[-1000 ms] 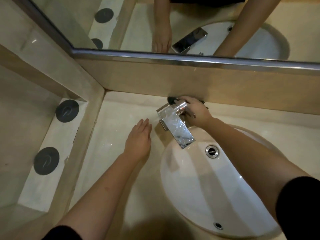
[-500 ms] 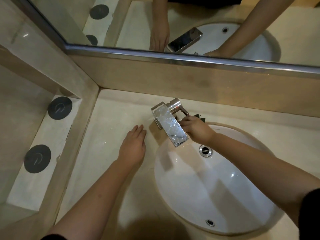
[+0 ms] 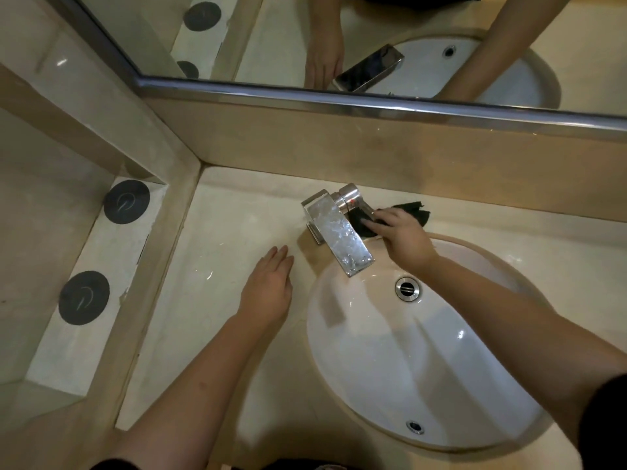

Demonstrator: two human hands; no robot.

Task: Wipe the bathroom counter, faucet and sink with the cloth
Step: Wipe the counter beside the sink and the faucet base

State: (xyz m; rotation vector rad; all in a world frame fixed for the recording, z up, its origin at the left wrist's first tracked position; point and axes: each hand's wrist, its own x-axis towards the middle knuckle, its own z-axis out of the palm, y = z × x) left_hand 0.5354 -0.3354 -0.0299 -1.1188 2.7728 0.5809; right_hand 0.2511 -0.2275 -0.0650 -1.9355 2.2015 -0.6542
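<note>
Mid-task. Right hand (image 3: 403, 239) presses dark cloth (image 3: 412, 210) on counter (image 3: 220, 266) at 3 o'clock of faucet (image 3: 336, 232), fingers extended. Left hand (image 3: 268, 286) released, flat at 8 o'clock. We judge faucet wipe under way; sink (image 3: 424, 368) probably left.

cloth (image 3: 414, 211) dark, bunched rt of chrome faucet (image 3: 336, 232) | sink (image 3: 390, 361) white oval, inset in beige counter (image 3: 210, 266)

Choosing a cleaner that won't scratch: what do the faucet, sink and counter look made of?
Faucet: polished chrome-like metal, mirror reflections under water spots. Sink: glossy white, probably glazed ceramic, sharp highlights. Counter: cream polished stone or an imitation; soft sheen, faint mottling.
</note>
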